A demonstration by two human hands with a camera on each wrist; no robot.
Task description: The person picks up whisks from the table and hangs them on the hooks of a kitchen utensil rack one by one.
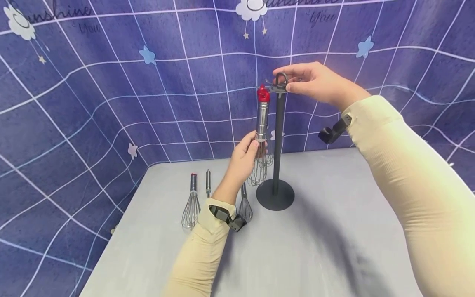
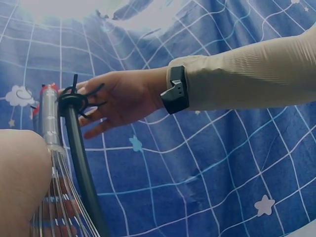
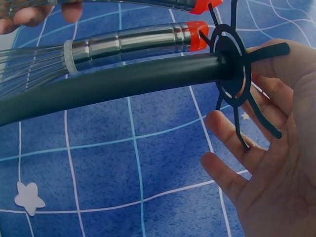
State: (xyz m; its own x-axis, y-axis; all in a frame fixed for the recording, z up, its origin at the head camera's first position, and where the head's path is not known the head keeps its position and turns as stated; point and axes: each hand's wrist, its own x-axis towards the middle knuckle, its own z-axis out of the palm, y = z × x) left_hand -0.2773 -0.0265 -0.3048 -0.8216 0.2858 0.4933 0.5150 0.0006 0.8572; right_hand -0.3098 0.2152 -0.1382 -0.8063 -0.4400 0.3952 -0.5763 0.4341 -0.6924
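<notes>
My left hand (image 1: 243,156) grips a whisk (image 1: 262,119) with a steel handle and red end cap, just where the wires meet the handle. The whisk is upright, its red end close to the hooks at the top of a black stand (image 1: 279,140). A second red-capped whisk (image 3: 128,44) hangs beside the pole, mostly hidden behind the first in the head view. At the stand's top, my right hand (image 1: 319,82) holds the hook ring (image 3: 244,69) between thumb and forefinger. Its other fingers are spread loosely behind the hooks.
Left on the grey table (image 1: 315,247) lie a red-tipped whisk (image 1: 191,206), a slim-handled utensil (image 1: 208,181) partly behind my left arm, and a smaller whisk (image 1: 245,206). The stand's round base (image 1: 275,200) rests near the back edge. A blue checked curtain (image 1: 200,103) hangs behind.
</notes>
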